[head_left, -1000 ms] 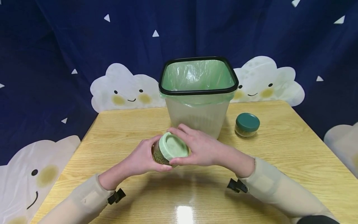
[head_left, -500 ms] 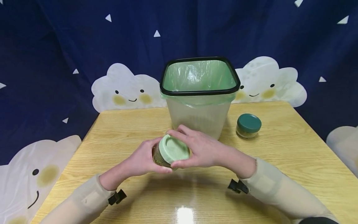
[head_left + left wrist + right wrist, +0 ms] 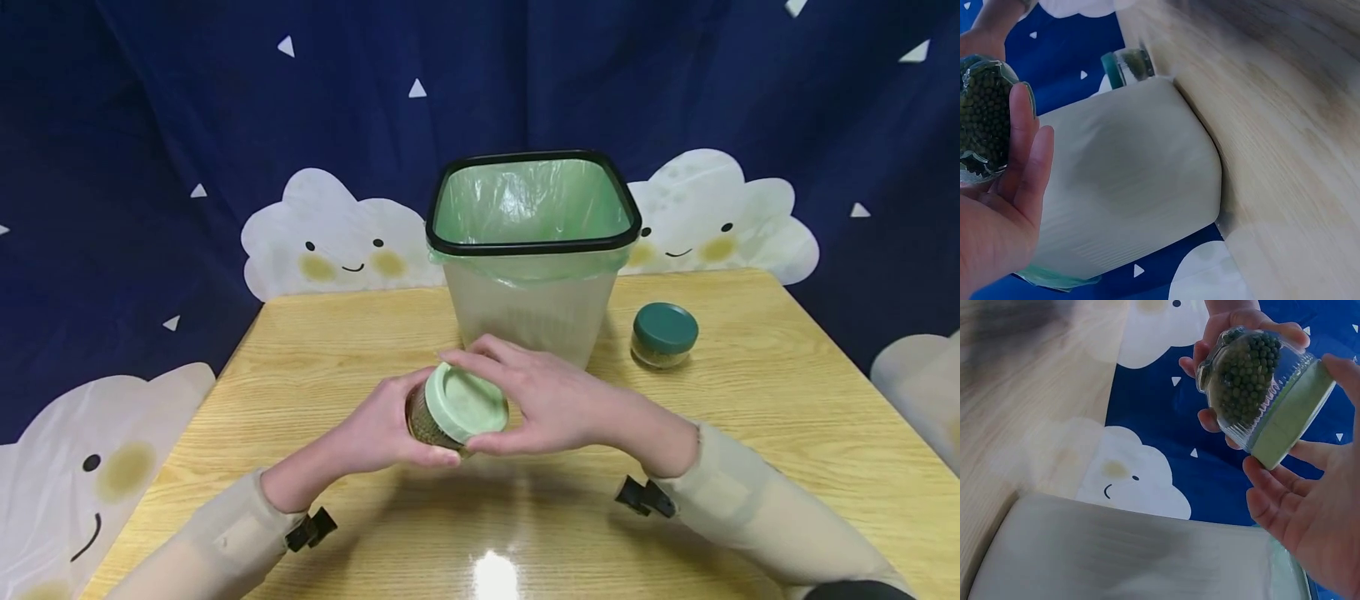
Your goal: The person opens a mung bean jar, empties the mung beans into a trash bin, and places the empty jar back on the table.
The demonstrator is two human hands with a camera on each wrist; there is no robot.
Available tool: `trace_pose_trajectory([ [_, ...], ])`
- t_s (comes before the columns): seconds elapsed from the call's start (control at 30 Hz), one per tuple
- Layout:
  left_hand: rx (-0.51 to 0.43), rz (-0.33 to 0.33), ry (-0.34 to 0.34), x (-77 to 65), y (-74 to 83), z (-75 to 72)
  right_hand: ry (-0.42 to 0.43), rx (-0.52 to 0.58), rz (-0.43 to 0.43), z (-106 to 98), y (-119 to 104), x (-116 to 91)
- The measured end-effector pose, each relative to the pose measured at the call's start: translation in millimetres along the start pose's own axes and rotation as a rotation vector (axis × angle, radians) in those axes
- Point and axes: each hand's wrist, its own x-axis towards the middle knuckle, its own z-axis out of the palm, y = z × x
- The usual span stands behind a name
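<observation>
A clear glass jar of small dark green beans is held tilted above the table, in front of the bin. Its wide lid is pale green and sits on the jar's mouth. My left hand grips the glass body, thumb below and fingers on the far side. Around the lid's rim curl the thumb and fingers of my right hand. In the left wrist view, left-hand fingers lie beside the bean-filled glass. The right wrist view shows the lid between thumb and fingers of the right hand.
Behind my hands stands a white bin with a black rim and a green bag liner. A second jar with a dark green lid stands to its right on the wooden table. A blue curtain with clouds hangs behind.
My right hand has turned slightly about the lid, its wrist shifting a little right and its index finger sliding left over the rim. My left hand keeps its hold on the jar.
</observation>
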Motion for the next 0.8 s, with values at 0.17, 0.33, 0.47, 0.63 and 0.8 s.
trace_pose_trajectory([
  [0.17,0.012,-0.005,0.014,2.5,0.4,-1.8,0.005,-0.020,0.022,-2.1,1.0,-0.4],
  [0.33,0.047,-0.030,0.024,4.7,2.0,-3.7,0.018,-0.061,0.099,-2.0,-1.0,2.9],
  [0.47,0.063,-0.047,0.028,6.3,2.0,-4.6,0.015,-0.077,0.159,-1.2,-2.5,5.9],
  [0.63,0.076,-0.052,0.032,6.3,1.8,-5.9,-0.005,-0.054,0.183,-0.9,-2.2,8.1],
  [0.8,0.094,-0.046,0.027,6.2,1.8,-6.7,-0.013,-0.024,0.169,-0.5,-0.6,7.9],
])
